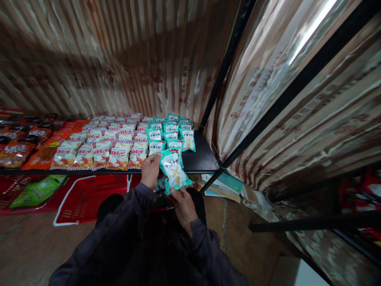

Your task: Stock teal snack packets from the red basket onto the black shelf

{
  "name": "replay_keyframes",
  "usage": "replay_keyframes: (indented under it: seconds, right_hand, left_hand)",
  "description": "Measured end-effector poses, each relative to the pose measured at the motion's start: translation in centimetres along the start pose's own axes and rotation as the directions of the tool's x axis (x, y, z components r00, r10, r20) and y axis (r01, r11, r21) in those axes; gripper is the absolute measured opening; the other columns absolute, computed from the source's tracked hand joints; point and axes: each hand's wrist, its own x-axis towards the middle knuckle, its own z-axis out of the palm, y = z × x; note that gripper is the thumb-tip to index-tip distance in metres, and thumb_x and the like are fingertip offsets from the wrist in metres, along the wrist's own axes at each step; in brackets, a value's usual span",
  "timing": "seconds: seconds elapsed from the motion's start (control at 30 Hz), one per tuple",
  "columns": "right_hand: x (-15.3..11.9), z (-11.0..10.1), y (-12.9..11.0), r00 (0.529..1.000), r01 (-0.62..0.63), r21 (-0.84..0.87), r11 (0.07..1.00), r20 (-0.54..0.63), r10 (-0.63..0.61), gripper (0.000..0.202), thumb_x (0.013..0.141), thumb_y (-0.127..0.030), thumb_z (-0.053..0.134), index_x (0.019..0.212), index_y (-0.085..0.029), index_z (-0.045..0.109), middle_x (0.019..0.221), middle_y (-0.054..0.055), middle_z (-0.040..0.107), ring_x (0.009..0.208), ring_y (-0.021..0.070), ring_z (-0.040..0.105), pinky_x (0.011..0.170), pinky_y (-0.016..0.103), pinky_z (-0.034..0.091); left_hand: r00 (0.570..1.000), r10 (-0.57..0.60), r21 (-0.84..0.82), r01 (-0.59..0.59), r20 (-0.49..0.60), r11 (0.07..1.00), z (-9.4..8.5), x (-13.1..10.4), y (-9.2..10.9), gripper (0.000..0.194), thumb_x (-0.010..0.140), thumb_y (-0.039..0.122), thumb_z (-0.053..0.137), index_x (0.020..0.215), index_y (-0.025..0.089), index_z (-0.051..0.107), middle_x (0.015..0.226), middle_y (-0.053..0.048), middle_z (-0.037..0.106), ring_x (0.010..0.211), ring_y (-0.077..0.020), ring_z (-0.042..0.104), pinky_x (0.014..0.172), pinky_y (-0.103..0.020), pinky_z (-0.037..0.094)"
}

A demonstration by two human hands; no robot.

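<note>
A teal and white snack bag (174, 171) is held between my two hands at the front edge of the black shelf (205, 157). My left hand (150, 171) pinches its upper left side. The fingers of my right hand (183, 204) close on its bottom edge. Just behind it, rows of similar teal bags (171, 129) lie on the shelf. To their left are rows of white and red snack bags (101, 153).
Orange packets (44, 151) lie at the shelf's left end. Red baskets (89, 198) stand below, one with a green packet (38, 190). Black posts (268, 105) rise on the right, near cartons and papers (226, 184) on the floor.
</note>
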Motion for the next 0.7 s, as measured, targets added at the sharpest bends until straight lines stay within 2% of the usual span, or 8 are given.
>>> replay_keyframes:
  seconds: [0.17, 0.3, 0.37, 0.47, 0.6, 0.7]
  right_hand:
    - [-0.7, 0.7, -0.4, 0.994, 0.065, 0.016, 0.998, 0.084, -0.066, 0.036, 0.055, -0.036, 0.083, 0.082, -0.02, 0.065, 0.079, 0.001, 0.071, 0.08, 0.0201, 0.066, 0.077, 0.034, 0.052]
    - [-0.6, 1.2, -0.6, 0.996, 0.066, 0.007, 0.998, 0.063, -0.066, 0.039, 0.054, -0.037, 0.083, 0.082, -0.02, 0.062, 0.078, 0.0, 0.071, 0.076, 0.0191, 0.066, 0.074, 0.033, 0.053]
    - [-0.4, 1.3, -0.6, 0.997, 0.068, 0.029, 0.997, 0.031, -0.069, 0.042, 0.052, -0.038, 0.084, 0.083, -0.021, 0.061, 0.076, -0.001, 0.069, 0.069, 0.0172, 0.065, 0.069, 0.031, 0.053]
    - [0.1, 1.6, -0.5, 0.997, 0.08, 0.061, 0.995, -0.022, -0.078, 0.043, 0.052, -0.037, 0.084, 0.084, -0.021, 0.061, 0.07, -0.003, 0.066, 0.061, 0.0145, 0.063, 0.062, 0.029, 0.054]
    - [0.6, 1.7, -0.6, 0.994, 0.088, 0.092, 0.992, -0.065, -0.082, 0.044, 0.052, -0.036, 0.084, 0.086, -0.022, 0.06, 0.072, -0.003, 0.067, 0.06, 0.013, 0.063, 0.059, 0.026, 0.054]
    - [0.9, 1.6, -0.6, 0.994, 0.09, 0.101, 0.991, -0.075, -0.083, 0.045, 0.051, -0.035, 0.085, 0.087, -0.022, 0.061, 0.073, -0.003, 0.067, 0.06, 0.0128, 0.063, 0.059, 0.026, 0.054]
  left_hand:
    - [0.995, 0.1, 0.062, -0.099, -0.008, 0.993, 0.4, 0.6, 0.5, 0.034, 0.066, 0.048, 0.066, 0.06, 0.015, 0.057, 0.05, 0.006, 0.048, 0.05, -0.008, 0.041, 0.049, -0.02, 0.033]
    - [0.991, 0.135, 0.059, -0.135, 0.01, 0.989, 0.8, 0.6, 0.9, 0.035, 0.068, 0.047, 0.065, 0.058, 0.016, 0.054, 0.049, 0.007, 0.044, 0.049, -0.0068, 0.037, 0.048, -0.019, 0.03]
    - [0.996, 0.082, 0.021, -0.083, 0.029, 0.996, 1.0, 0.4, 1.1, 0.036, 0.07, 0.049, 0.064, 0.06, 0.016, 0.054, 0.052, 0.006, 0.046, 0.05, -0.0065, 0.039, 0.049, -0.018, 0.031]
    - [0.992, -0.03, -0.022, 0.033, 0.119, 0.999, 1.0, -0.6, 1.4, 0.035, 0.07, 0.051, 0.065, 0.071, 0.017, 0.059, 0.062, 0.004, 0.056, 0.059, -0.0084, 0.051, 0.055, -0.018, 0.038]
    - [0.954, -0.162, -0.065, 0.184, 0.254, 0.981, 0.9, -2.2, 1.1, 0.038, 0.064, 0.046, 0.072, 0.088, 0.019, 0.062, 0.084, -0.002, 0.067, 0.082, -0.0153, 0.062, 0.069, -0.023, 0.046]
    - [0.922, -0.213, -0.087, 0.253, 0.324, 0.963, 1.0, -3.0, 0.3, 0.044, 0.059, 0.044, 0.076, 0.091, 0.017, 0.062, 0.09, -0.006, 0.07, 0.086, -0.0205, 0.064, 0.072, -0.028, 0.049]
